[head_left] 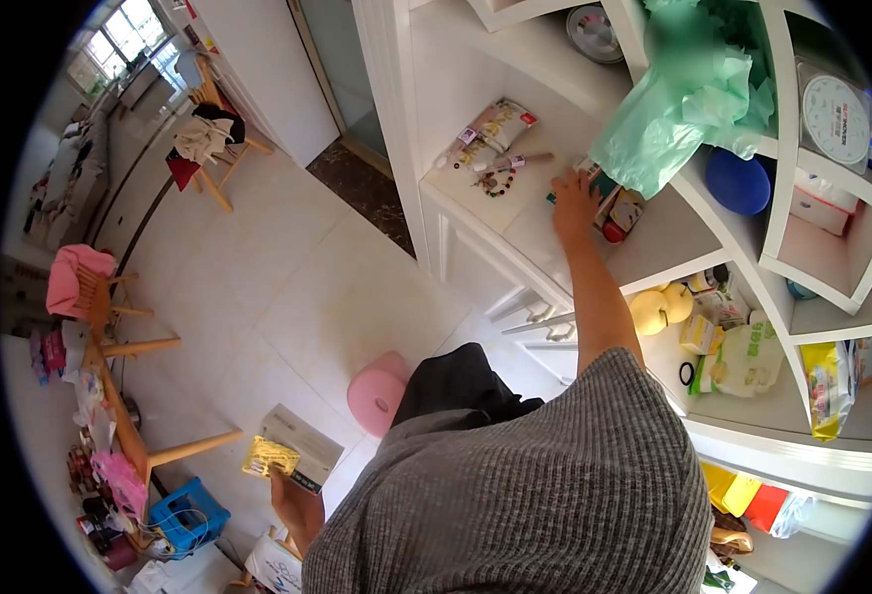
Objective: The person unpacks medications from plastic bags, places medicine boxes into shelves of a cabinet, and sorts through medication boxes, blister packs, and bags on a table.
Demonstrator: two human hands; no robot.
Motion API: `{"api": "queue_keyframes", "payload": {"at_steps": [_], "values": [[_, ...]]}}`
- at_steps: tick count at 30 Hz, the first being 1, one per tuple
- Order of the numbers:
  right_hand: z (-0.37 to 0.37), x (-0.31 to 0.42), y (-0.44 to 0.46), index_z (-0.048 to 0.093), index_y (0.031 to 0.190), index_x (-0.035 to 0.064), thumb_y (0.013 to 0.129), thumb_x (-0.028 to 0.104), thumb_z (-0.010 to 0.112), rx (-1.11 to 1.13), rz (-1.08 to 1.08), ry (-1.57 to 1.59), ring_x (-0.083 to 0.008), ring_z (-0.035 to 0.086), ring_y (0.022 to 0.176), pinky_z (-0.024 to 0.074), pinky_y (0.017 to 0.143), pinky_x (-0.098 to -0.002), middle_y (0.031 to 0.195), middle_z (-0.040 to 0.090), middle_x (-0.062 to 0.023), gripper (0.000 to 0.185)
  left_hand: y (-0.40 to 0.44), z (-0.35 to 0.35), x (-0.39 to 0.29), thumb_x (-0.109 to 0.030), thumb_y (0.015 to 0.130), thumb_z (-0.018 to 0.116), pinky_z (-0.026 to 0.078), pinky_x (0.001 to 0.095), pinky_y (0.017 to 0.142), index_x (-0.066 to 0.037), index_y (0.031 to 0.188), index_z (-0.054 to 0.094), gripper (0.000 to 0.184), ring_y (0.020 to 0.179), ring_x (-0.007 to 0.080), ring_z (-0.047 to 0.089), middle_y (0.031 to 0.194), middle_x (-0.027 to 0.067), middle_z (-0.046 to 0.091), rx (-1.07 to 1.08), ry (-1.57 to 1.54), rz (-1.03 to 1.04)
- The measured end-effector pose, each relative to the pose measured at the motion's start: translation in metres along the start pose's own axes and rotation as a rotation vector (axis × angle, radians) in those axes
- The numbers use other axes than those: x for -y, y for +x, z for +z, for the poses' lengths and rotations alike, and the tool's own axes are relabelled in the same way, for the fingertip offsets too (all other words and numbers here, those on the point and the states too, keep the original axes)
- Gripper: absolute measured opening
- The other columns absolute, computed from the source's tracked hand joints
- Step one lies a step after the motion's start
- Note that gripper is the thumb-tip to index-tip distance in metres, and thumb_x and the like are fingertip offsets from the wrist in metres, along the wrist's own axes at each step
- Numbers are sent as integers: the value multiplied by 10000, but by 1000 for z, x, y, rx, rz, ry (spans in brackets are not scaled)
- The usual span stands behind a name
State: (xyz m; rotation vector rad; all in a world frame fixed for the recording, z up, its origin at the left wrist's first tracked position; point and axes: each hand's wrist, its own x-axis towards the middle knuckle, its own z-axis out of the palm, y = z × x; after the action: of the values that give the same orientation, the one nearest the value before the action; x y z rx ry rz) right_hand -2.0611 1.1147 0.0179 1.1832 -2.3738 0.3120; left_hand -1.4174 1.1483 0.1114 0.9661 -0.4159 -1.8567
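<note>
In the lower left of the frame, a yellow packet and a flat grey box are held together by the left hand, whose fingers are closed on the packet's lower edge. The packet's long axis is laid nearly across the frame, with its right end slightly lower; it overlaps the left part of the box. The box is slanted, its long axis running from upper left to lower right, and a dark edge is shown at its lower side.

In the upper right, the right hand is stretched out over a white shelf, its fingers spread slightly and pointed toward the top of the frame. Small boxes are met at its fingertips, but whether anything is gripped cannot be told. Just to its right, a small box is tilted, its long axis pointed to the upper right, with a red round thing seen at its lower end.

To the left of this hand, a beaded bracelet, a tube laid nearly crosswise, and a printed packet slanted toward the upper right are seen. A green plastic bag is hung above the small boxes.
</note>
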Motion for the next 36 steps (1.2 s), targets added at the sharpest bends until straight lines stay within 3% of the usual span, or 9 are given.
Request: {"api": "queue_keyframes", "payload": {"at_steps": [5, 11, 14, 18, 21, 24, 30, 33, 36], "values": [[1, -5, 0, 576, 1082, 126, 723, -43, 564, 25, -54, 64, -316, 357, 1280, 321, 1015, -500, 1296, 470, -86, 397, -6, 2, 1, -345, 924, 510, 373, 410, 981, -59, 1338, 363, 524, 1177, 246, 464, 1299, 99, 474, 4, -42, 13], [-40, 13, -7, 514, 1168, 92, 756, 24, 574, -154, -100, -82, -329, 426, 1189, 346, 1002, -454, 1224, 498, -129, 422, -8, -16, 4, -366, 917, 516, 359, 406, 985, -64, 1336, 367, 539, 1182, 239, 452, 1301, 89, 470, 33, -12, 19], [-54, 48, -21, 474, 1200, 51, 741, 68, 620, -337, 253, 447, -323, 435, 1163, 358, 987, -436, 1201, 497, -160, 482, -7, -9, 7, -365, 915, 518, 361, 406, 982, -60, 1334, 369, 539, 1180, 243, 455, 1299, 88, 471, 50, -26, 26], [-33, 54, -51, 468, 1193, -7, 793, 86, 555, -544, 1424, 1572, -269, 508, 1027, 426, 885, -344, 1138, 517, -109, 420, -4, -5, 9, -362, 919, 511, 362, 406, 984, -57, 1330, 374, 529, 1176, 247, 461, 1297, 90, 474, 37, -32, 23], [-6, 15, -52, 472, 1193, -7, 816, 141, 506, -605, 1670, 1593, -245, 542, 941, 454, 823, -322, 1094, 544, -91, 406, 0, 3, 8, -358, 924, 504, 360, 409, 989, -57, 1331, 374, 523, 1178, 249, 461, 1300, 93, 473, 30, -17, 7], [-54, 16, -33, 476, 1212, 10, 825, 196, 479, -661, 1788, 1586, -221, 552, 941, 461, 819, -306, 1092, 563, -106, 429, 5, 0, 6, -384, 919, 500, 335, 423, 1017, -83, 1346, 371, 538, 1208, 249, 443, 1322, 73, 464, 52, 6, -11], [-9, -14, -23, 479, 1232, 11, 825, 205, 453, -936, 1458, 1812, -229, 542, 1022, 450, 849, -312, 1155, 555, -138, 451, 12, -5, 6, -424, 921, 480, 328, 436, 1027, -95, 1356, 365, 557, 1228, 254, 429, 1327, 69, 460, 66, 48, -33], [-21, -11, -17, 474, 1233, -4, 846, 178, 427, -827, 1443, 1557, -236, 542, 1032, 447, 861, -300, 1167, 551, -155, 430, 11, -6, 6, -432, 920, 479, 333, 439, 1022, -94, 1357, 361, 565, 1228, 259, 428, 1329, 73, 457, 56, 36, -41], [-26, -12, -20, 478, 1221, -27, 875, 146, 399, -529, 1334, 1185, -234, 540, 1054, 441, 878, -283, 1185, 544, -173, 395, 8, -6, 4, -435, 917, 484, 337, 438, 1019, -95, 1358, 358, 572, 1228, 261, 428, 1329, 73, 454, 71, 29, -60]]}}
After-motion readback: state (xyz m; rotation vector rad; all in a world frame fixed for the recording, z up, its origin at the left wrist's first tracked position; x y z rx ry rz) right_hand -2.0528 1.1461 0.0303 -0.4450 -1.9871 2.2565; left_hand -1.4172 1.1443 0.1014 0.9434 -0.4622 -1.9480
